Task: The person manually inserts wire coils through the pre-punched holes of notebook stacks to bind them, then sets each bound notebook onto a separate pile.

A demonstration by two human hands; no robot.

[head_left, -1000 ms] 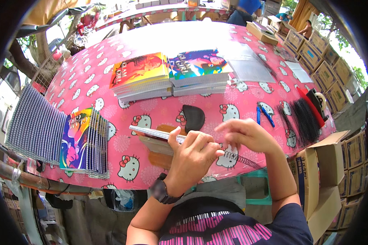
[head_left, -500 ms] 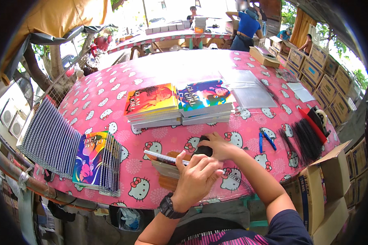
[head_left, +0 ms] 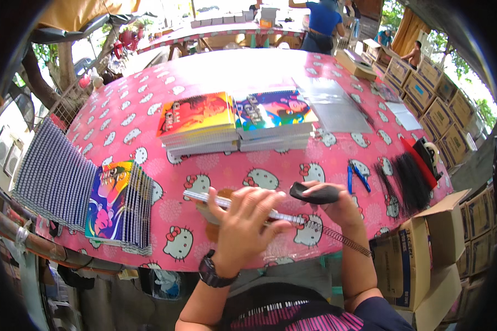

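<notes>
A notebook (head_left: 196,195) stands spine-up by a brown wooden block (head_left: 211,230) at the near middle of the table. Over its spine lies my left hand (head_left: 248,220), fingers spread across one side and thumb toward the other, keeping hold of it. A black wire coil (head_left: 342,238) runs out of the notebook's right end and hangs past the table's near edge over my right forearm. My right hand (head_left: 337,204) grips a smooth dark oval pad (head_left: 315,193), just right of the notebook and apart from it. The pad's exact kind cannot be made out.
Two stacks of colourful notebooks (head_left: 196,118) stand ahead; a row of coil-bound ones (head_left: 121,204) is at left. To the right lie blue-handled pliers (head_left: 359,177), loose black coils (head_left: 406,185) and clear plastic sheets (head_left: 337,107). An open carton (head_left: 403,265) sits near right. People work beyond.
My right hand has drawn back to the right, away from the notebook, bringing the dark pad along. My left hand has flattened over the spine. More of the coil shows.
</notes>
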